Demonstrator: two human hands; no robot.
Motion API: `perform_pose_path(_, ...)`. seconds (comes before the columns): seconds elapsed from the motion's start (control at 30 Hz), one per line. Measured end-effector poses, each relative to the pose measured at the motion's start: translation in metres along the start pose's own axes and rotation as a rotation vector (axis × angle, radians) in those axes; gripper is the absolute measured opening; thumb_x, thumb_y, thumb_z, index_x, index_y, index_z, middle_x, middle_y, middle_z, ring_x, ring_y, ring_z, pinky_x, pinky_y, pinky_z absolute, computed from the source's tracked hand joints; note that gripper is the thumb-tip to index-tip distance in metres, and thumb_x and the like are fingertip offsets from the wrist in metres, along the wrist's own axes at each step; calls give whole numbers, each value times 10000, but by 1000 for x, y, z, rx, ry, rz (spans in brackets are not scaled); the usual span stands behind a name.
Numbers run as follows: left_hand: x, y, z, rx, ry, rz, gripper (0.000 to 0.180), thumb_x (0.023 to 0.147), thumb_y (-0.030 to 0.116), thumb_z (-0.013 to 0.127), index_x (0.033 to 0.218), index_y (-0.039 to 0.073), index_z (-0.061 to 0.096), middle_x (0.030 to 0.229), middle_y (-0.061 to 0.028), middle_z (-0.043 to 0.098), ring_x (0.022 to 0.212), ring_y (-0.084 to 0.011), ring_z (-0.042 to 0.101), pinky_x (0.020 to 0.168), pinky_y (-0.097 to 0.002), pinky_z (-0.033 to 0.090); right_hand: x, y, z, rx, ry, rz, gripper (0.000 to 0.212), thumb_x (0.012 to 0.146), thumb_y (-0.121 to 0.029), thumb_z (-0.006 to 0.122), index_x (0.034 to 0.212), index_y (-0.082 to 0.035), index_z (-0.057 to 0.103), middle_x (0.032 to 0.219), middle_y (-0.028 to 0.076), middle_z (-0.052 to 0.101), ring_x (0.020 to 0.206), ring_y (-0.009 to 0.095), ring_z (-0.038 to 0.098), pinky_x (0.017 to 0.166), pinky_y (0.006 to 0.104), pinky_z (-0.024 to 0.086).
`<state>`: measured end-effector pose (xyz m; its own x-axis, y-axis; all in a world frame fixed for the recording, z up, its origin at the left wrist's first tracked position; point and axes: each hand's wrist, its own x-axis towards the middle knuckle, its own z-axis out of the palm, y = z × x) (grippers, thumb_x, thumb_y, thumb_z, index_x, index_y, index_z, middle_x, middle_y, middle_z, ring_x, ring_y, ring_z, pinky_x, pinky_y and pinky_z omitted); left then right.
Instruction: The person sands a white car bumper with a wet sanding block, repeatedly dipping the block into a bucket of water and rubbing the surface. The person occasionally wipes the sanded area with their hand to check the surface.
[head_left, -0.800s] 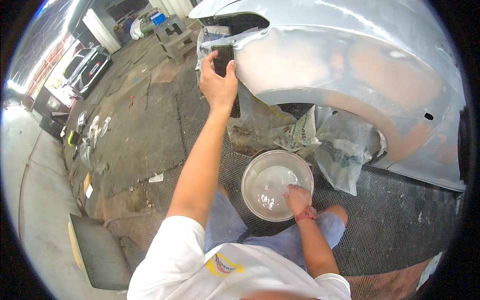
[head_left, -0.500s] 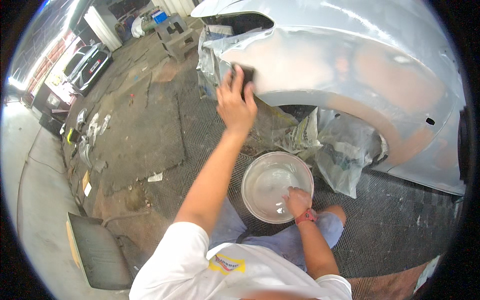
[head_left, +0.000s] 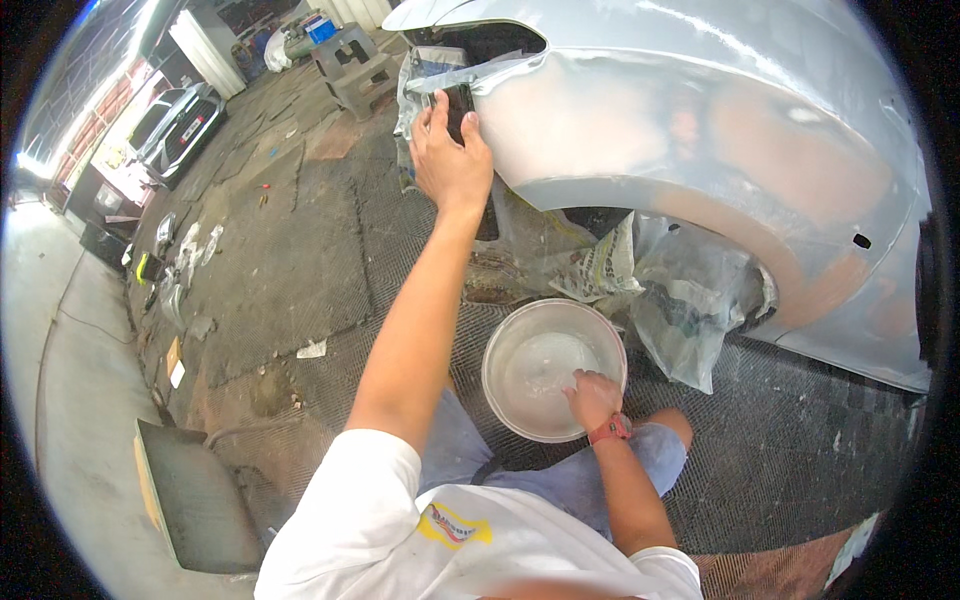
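My left hand point(head_left: 452, 165) reaches forward, its fingers over a dark sanding block point(head_left: 459, 99) at the edge of a silver-grey car body panel point(head_left: 590, 120). Pinkish, sanded-looking patches mark the panel. Below, my right hand point(head_left: 594, 398) hangs over the near right side of a round, pale plastic basin point(head_left: 492, 385) with cloudy water in it. The right fingers are curled together, and what they hold, if anything, is hidden. A red watch point(head_left: 610, 429) circles my right wrist.
Plastic sheeting point(head_left: 690, 310) covers the wheel arch, and more sheeting wraps the panel's front opening. A grey step stool point(head_left: 355, 75) stands farther off. Loose car parts point(head_left: 180, 265) lie along the left wall. A dark panel point(head_left: 200, 500) stands at lower left. Another car point(head_left: 177, 130) is parked beyond.
My left hand has moved left and slightly forward with the sanding block, off the sanded patch to the panel's front edge. My right hand has barely shifted over the basin.
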<state>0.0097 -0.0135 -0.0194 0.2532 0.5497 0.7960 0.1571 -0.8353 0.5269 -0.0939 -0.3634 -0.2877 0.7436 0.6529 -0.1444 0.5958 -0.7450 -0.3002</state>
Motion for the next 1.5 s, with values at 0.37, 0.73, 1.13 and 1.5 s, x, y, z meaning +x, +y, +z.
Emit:
perform_pose_path(0.37,0,27,-15,-35,46,-55,585,1049,312,773,1582,94,671,1476,-216,684,1387,-435,646,1164,-519,511,4,1,5,-17,13,-9,415,954,-429,848,1209,-103,814,1082,154,831,1023,353,809,919,486,633)
perform_pose_path(0.73,1,28,-23,-8,-17,-159,599,1052,300,765,1610,111,649,1512,-230,666,1421,-438,625,1174,-532,510,3,0,-4,3,29,-35,416,970,-434,838,1194,-86,797,1091,138,826,1044,337,806,890,496,634)
perform_pose_path(1.13,4,19,-11,-34,36,196,606,1030,196,774,1619,139,646,1627,-207,627,1424,-457,615,1219,-548,470,5,1,-1,5,45,-42,405,978,-423,829,1199,-85,791,1074,134,826,1039,336,805,885,500,633)
perform_pose_path(1.5,-50,-25,-4,-57,-152,409,588,1000,138,826,1571,183,696,1623,-132,648,1317,-393,673,1106,-487,544,7,1,0,-26,-4,-21,433,985,-442,815,1223,-82,788,1103,136,826,1047,329,804,887,500,632)
